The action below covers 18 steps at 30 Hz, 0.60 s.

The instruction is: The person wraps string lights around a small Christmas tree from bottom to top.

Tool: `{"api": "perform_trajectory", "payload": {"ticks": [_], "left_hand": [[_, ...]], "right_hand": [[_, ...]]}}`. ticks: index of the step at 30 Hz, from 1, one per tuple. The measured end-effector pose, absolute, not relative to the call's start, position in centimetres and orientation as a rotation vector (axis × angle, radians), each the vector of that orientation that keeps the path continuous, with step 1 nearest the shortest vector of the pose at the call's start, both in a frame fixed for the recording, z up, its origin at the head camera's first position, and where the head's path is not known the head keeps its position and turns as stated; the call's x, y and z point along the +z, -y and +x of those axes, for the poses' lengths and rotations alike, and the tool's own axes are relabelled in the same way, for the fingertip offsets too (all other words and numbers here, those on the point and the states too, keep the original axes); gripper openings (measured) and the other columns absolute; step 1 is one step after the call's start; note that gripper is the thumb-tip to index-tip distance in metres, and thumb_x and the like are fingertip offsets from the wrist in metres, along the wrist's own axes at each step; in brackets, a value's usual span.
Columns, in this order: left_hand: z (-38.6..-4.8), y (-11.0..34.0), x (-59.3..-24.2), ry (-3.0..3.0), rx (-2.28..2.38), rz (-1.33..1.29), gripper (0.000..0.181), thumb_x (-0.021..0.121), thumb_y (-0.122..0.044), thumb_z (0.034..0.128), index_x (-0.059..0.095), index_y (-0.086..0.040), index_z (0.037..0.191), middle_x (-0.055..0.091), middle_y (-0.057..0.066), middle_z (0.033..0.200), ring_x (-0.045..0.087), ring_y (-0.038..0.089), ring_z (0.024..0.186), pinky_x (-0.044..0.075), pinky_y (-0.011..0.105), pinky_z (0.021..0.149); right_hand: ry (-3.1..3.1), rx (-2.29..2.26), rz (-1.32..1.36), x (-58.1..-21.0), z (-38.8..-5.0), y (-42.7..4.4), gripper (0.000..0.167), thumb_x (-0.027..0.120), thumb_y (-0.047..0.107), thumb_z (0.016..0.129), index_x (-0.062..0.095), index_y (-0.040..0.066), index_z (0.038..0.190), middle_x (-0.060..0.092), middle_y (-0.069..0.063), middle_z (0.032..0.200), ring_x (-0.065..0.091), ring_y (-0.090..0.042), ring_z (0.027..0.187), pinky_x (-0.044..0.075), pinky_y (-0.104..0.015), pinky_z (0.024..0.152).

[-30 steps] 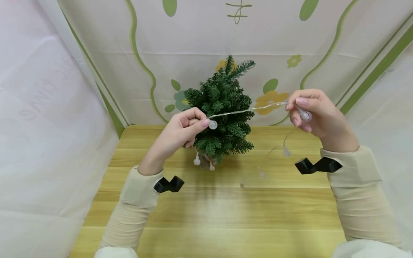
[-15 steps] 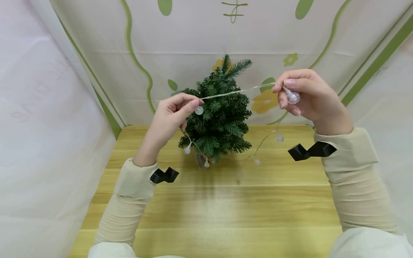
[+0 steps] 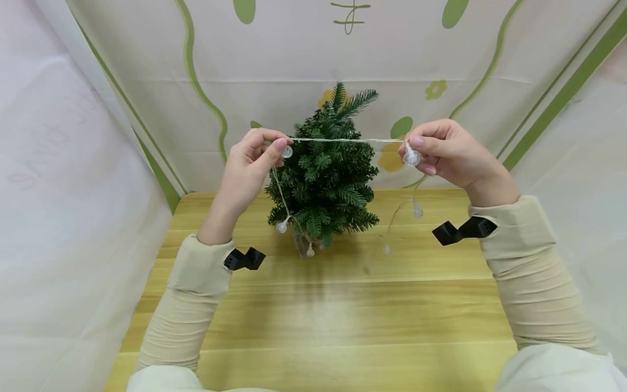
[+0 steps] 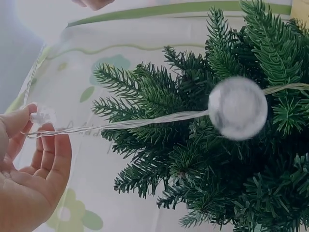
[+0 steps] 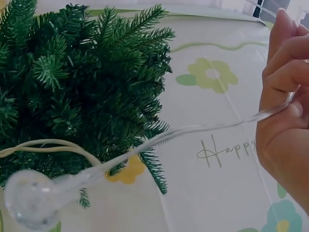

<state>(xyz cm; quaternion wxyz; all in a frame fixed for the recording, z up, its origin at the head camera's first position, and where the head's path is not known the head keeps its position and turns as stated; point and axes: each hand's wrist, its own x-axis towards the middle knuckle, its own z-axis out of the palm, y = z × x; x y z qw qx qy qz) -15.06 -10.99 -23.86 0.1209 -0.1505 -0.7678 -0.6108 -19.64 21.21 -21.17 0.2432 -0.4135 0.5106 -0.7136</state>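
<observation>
A small green Christmas tree stands near the back of the table. In front of its upper part, a clear string light is stretched almost level between my two hands. My left hand pinches the wire at the left, close beside a round clear bulb. On the right, my right hand pinches it by another bulb. Slack strand hangs below each hand, bearing bulbs such as one at the tree's lower left. In the right wrist view, wire runs into the curled fingers.
The wooden table extends toward me in front of the tree. Printed fabric walls rise behind and at both sides. A grey block-like base shows under the tree. Black cameras are strapped to both sleeves.
Both hands have risen and shifted left, lifting the string light. Its held span, slanted before, is now level across the tree's upper part. More slack strand now hangs below my left hand.
</observation>
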Motion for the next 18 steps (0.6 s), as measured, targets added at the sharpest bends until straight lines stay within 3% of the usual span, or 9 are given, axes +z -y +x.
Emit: {"api": "perform_trajectory", "payload": {"ticks": [8, 14, 18], "left_hand": [[-15.6, 11.3, -23.8, 2.198, -1.816, -0.405, 0.026, 0.052, -0.021, 0.0987, 0.059, 0.002, 0.108, 0.057, -0.007, 0.091, 0.057, 0.009, 0.080, 0.052, 0.022, 0.079], [-16.0, 11.9, -24.2, 2.148, -1.826, -0.375, 0.023, 0.053, -0.021, 0.0985, 0.061, -0.001, 0.107, 0.060, -0.004, 0.093, 0.057, 0.011, 0.078, 0.051, 0.019, 0.075], [-16.2, 12.8, -24.3, 2.092, -1.882, -0.346, 0.014, 0.054, -0.021, 0.0979, 0.063, -0.011, 0.100, 0.061, -0.002, 0.090, 0.058, 0.011, 0.075, 0.051, 0.017, 0.071]], "right_hand": [[-1.389, -2.031, -1.087, -21.7, -20.1, -21.4, 0.024, 0.049, 0.002, 0.098, 0.072, 0.002, 0.091, 0.073, -0.002, 0.085, 0.058, -0.004, 0.058, 0.041, -0.011, 0.047], [-1.255, -2.128, -1.087, -21.9, -20.7, -21.7, 0.035, 0.037, -0.005, 0.098, 0.070, -0.004, 0.086, 0.071, -0.008, 0.079, 0.058, -0.012, 0.060, 0.048, -0.018, 0.054], [-1.181, -2.194, -1.110, -21.8, -21.0, -22.2, 0.044, 0.026, -0.005, 0.099, 0.066, -0.005, 0.080, 0.067, -0.010, 0.075, 0.050, -0.018, 0.060, 0.046, -0.023, 0.057]]}}
